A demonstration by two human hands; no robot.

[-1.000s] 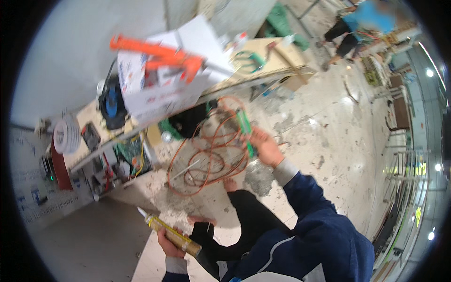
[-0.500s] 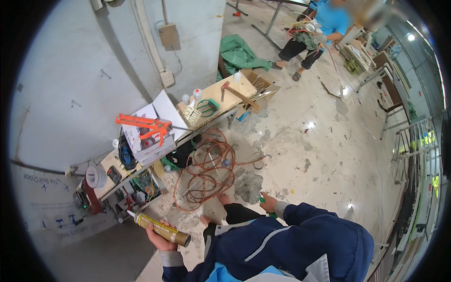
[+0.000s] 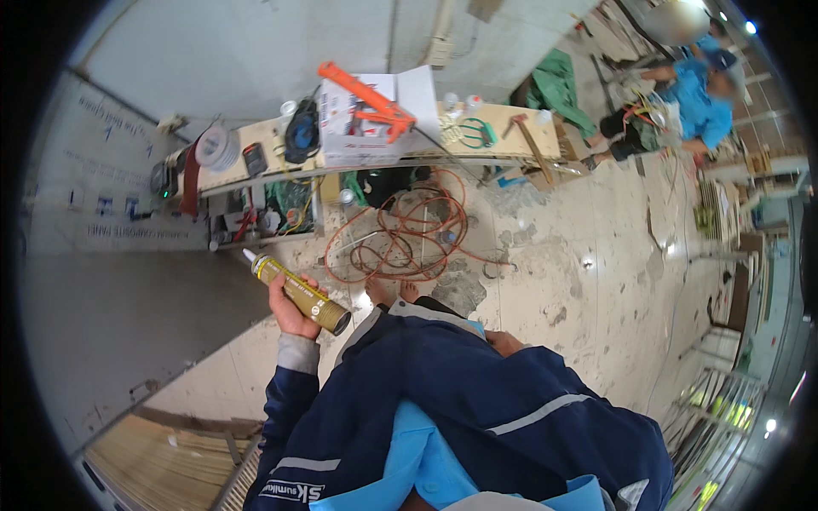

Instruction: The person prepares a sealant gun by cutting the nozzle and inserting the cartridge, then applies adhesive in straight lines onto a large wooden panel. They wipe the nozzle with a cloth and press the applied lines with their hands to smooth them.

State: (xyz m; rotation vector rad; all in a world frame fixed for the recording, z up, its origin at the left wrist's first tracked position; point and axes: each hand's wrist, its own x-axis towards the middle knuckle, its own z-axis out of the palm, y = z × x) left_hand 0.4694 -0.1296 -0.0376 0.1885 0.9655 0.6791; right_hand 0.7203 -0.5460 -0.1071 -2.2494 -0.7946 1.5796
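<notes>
Left hand wrapped round a gold cartridge; right hand mostly hidden behind the jacket — I can't tell whether it grasps anything. Beyond stands the long bench, bearing a white box with an orange caulking gun across it. Nearer, the tilted cartridge points its nozzle up and left — best held firmly mid-body, I'd judge, without squeezing, its slim tip clear of knocks.

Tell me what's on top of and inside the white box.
An orange caulking gun lies across the top of the open white box. Something shows inside beneath the gun, but I cannot tell what; the gun and the box's front wall hide the rest.
</notes>
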